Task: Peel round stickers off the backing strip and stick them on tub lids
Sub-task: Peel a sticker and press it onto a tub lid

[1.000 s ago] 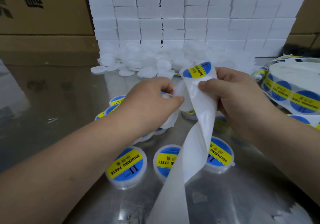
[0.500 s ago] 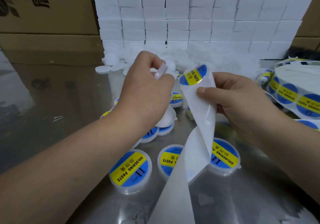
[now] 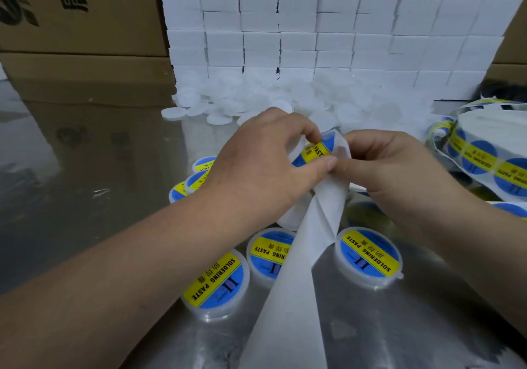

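My left hand [image 3: 265,166] grips a plain white tub lid [image 3: 296,147] and its thumb and forefinger pinch at a blue-and-yellow round sticker [image 3: 317,150]. The sticker sits at the top of the white backing strip [image 3: 299,283], which my right hand [image 3: 396,174] holds by its upper end. The two hands touch at the fingertips. The strip hangs down towards me, twisted once. Whether the sticker is stuck on the lid or still on the strip, I cannot tell. Three labelled tubs [image 3: 216,283], [image 3: 271,257], [image 3: 368,254] stand below the hands.
More labelled tubs [image 3: 196,180] lie left of my left wrist. A heap of plain white lids [image 3: 251,103] lies behind, against a wall of white boxes [image 3: 313,26]. A sticker roll [image 3: 490,157] sits at right, cardboard boxes [image 3: 79,12] at back left, on the shiny metal table [image 3: 85,169].
My left hand reached back to the lid heap, picked up a white lid and has come back down to the sticker at the top of the strip. The right hand kept holding the strip.
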A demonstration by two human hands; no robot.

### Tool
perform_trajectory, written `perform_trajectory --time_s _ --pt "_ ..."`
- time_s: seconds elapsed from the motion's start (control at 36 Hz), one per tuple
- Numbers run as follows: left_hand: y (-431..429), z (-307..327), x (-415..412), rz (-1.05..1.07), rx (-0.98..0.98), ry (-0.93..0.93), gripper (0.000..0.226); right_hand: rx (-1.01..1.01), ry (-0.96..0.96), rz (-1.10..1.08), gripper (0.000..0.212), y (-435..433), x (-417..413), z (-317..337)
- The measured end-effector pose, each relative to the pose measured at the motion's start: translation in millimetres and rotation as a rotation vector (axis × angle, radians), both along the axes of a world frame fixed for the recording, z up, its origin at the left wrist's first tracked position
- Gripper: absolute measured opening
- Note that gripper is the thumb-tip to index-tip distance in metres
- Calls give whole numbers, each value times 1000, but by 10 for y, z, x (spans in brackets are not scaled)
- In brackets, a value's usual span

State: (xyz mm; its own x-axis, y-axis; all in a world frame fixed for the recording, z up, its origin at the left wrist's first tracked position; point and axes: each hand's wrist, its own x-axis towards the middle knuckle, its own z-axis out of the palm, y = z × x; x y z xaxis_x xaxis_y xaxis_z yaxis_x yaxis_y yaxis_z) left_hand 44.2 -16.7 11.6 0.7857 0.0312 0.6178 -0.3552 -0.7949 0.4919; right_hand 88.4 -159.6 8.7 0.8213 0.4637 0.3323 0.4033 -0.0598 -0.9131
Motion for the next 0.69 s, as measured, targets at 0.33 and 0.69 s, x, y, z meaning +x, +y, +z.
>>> perform_trajectory --time_s 0.33,0.69 --pt "100 49 41 98 -308 3 12 -5 -8 -6 21 -13 24 5" --pt "55 -9 18 10 55 64 24 -54 -70 56 15 -15 -41 47"
